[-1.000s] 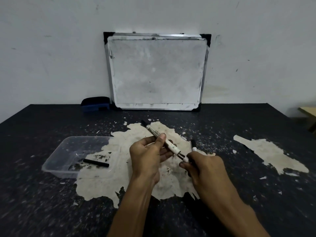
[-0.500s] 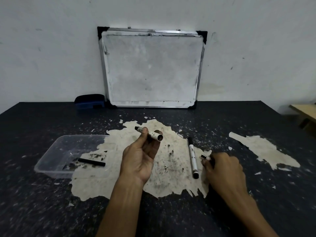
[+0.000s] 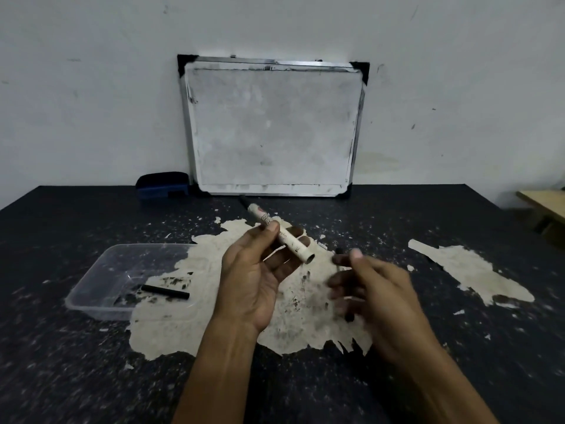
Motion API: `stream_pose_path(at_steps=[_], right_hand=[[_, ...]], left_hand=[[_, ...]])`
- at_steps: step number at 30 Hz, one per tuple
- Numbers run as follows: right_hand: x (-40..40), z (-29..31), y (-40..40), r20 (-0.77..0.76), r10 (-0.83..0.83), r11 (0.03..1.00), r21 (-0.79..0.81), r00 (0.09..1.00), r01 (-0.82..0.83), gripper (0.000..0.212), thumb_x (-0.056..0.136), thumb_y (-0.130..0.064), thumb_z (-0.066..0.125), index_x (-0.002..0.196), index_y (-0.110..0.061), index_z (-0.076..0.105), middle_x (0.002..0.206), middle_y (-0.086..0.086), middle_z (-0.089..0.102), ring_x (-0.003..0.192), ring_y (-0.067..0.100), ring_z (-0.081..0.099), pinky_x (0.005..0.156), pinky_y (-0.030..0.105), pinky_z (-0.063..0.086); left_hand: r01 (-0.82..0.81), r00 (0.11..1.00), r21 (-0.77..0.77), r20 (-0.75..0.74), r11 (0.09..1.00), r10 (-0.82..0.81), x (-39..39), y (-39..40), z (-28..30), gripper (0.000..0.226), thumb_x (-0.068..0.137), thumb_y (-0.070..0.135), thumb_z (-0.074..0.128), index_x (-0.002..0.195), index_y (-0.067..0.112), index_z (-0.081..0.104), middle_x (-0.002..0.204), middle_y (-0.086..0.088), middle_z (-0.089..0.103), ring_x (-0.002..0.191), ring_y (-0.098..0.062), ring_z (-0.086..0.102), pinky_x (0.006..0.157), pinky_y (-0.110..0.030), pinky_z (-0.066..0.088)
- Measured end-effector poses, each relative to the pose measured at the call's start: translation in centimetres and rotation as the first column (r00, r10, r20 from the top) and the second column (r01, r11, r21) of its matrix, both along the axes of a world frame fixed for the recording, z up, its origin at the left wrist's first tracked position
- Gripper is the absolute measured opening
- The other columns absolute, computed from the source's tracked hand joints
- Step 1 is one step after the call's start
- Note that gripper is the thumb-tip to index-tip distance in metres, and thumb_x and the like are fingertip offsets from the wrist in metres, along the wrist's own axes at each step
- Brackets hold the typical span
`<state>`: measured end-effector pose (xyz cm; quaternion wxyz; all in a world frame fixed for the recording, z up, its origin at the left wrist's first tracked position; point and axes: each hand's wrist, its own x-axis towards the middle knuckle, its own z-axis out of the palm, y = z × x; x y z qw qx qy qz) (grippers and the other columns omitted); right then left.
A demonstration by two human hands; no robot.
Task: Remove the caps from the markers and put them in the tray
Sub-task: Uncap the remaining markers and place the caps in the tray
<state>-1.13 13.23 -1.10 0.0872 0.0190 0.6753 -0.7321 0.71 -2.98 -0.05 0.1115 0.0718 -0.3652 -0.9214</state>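
Note:
My left hand point(image 3: 253, 276) is raised over the table's middle, shut on a white marker point(image 3: 284, 238). The marker's dark tip points away toward the whiteboard, and its near end shows an open hollow. My right hand point(image 3: 379, 292) is blurred and lies low over a second marker point(image 3: 348, 316) on the table. Only that marker's dark ends show past the fingers, so I cannot tell if the hand grips it. A clear plastic tray point(image 3: 91, 289) sits at the left with one black cap point(image 3: 165, 292) lying in it.
A whiteboard point(image 3: 272, 127) leans on the wall at the back, with a blue eraser point(image 3: 162, 185) to its left. The dark tabletop point(image 3: 61, 362) has pale worn patches. A wooden edge point(image 3: 544, 203) juts in at the far right.
My hands pulled apart. The left lifted the white marker, and the right went to the table on the right. It has now swung back left over the lying marker.

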Motion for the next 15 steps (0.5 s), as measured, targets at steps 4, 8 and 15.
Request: stream_pose_path(at_steps=[4,8,15], right_hand=[[0.1,1.4,-1.8,0.334,0.418,0.813,-0.553,0.845,-0.183,0.06,0.098,-0.043,0.04,0.117,0.01,0.06,0.072,0.026,0.068,0.055,0.03,0.068,0.046,0.029,0.057],[0.3,0.9,-2.0,0.305,0.456,0.762,-0.619,0.836,-0.19,0.051,0.094,-0.036,0.046,0.106,0.01,0.064,0.074,0.028,0.068,0.056,0.031,0.069,0.051,0.03,0.06],[0.5,0.7,-2.1,0.305,0.483,0.783,-0.571,0.821,-0.248,0.052,0.096,-0.038,0.044,0.111,0.009,0.06,0.075,0.029,0.07,0.058,0.032,0.071,0.054,0.032,0.061]], left_hand=[[-0.015,0.996,-0.518,-0.079,0.855,-0.03,0.3,0.5,1.2,0.01,0.084,0.008,0.068,0.093,0.006,0.065,0.085,-0.019,0.078,0.073,-0.03,0.075,0.069,-0.039,0.06],[0.007,0.999,-0.611,-0.031,0.792,-0.032,0.1,-0.1,0.9,0.011,0.087,0.009,0.069,0.094,0.002,0.065,0.083,-0.018,0.078,0.07,-0.025,0.07,0.064,-0.027,0.051],[0.003,1.0,-0.609,0.002,0.793,-0.002,0.0,-0.5,0.6,0.011,0.086,0.007,0.069,0.091,0.002,0.062,0.081,-0.018,0.078,0.042,-0.01,0.057,0.045,-0.017,0.041]])
